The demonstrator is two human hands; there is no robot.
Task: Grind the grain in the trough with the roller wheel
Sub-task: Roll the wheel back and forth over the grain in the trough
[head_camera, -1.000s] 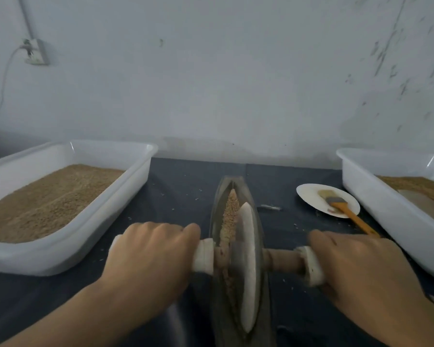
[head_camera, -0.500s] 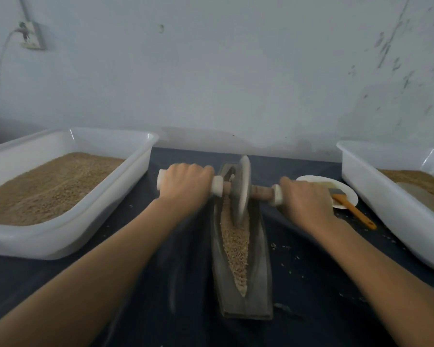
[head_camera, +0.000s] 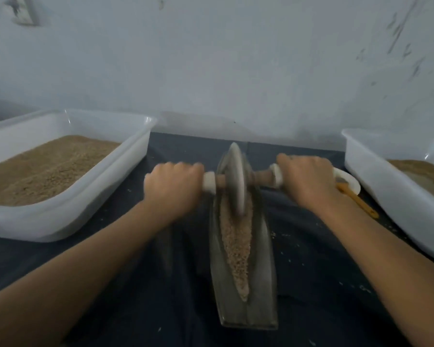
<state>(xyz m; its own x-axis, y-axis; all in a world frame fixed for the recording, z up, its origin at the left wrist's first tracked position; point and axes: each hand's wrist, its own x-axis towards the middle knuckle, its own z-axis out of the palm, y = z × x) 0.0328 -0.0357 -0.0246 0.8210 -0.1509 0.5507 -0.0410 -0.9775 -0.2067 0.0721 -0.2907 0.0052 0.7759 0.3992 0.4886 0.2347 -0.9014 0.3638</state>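
— Where the trough runs lengthwise down the middle of the bench, do you see the wheel?

— Yes. The roller wheel stands upright on its edge in the far half of the trough, blurred at its lower rim. Grain fills the groove from under the wheel to the near tip, a pale tan strip narrowing to a point.

— And the hands?

— A wooden axle passes through the wheel, with a white handle on each side. The left hand has its grip wrapped round the left handle, fingers curled over the top. The right hand does likewise on the right handle, fingers folded over it. Both forearms reach in from the near edge.

— What lies around it?

— At the left, a white tub holding a flat bed of tan grain. At the right, a second white tub, cut by the edge, also with brownish contents. Between that tub and the right hand sits a small white plate, partly hidden behind the hand, with an orange-handled brush sticking out toward the near side. Loose specks are scattered on the dark bench around the trough. Behind everything is a pale, scuffed wall.
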